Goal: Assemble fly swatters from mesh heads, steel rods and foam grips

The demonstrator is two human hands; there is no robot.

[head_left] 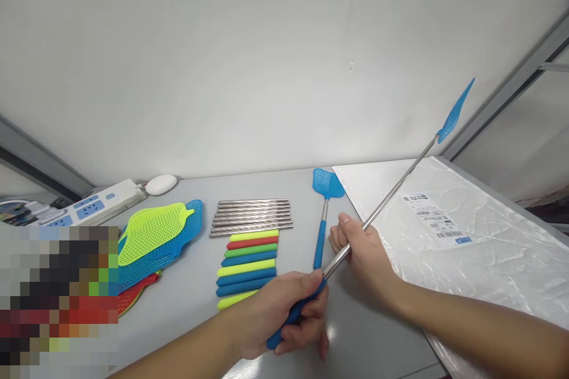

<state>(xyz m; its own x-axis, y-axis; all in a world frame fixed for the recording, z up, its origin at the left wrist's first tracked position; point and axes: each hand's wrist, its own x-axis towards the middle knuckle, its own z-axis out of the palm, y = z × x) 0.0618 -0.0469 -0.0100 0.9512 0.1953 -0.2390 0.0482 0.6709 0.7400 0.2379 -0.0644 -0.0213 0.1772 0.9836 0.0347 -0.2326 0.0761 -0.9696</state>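
Observation:
My left hand [288, 314] is wrapped round the blue handle of an extended telescopic fly swatter [393, 189]. Its metal rod slants up to the right and ends in a blue mesh head, seen nearly edge-on. My right hand [367, 249] is closed at the lower part of that rod, fingers curled; part of its grip is hard to make out. Behind the hands lies a second blue fly swatter [320, 237], its rod short. To its left, a row of coloured handles [249, 263] in yellow, red, green and blue lies below several metal rods [251, 216].
Loose mesh swatter heads [155, 231] in yellow, blue and red are piled at left. Behind them are a white power strip [106, 198] and a white oval object [161, 184]. A white plastic package [427, 207] with a label covers the right side. A blurred patch hides the lower left.

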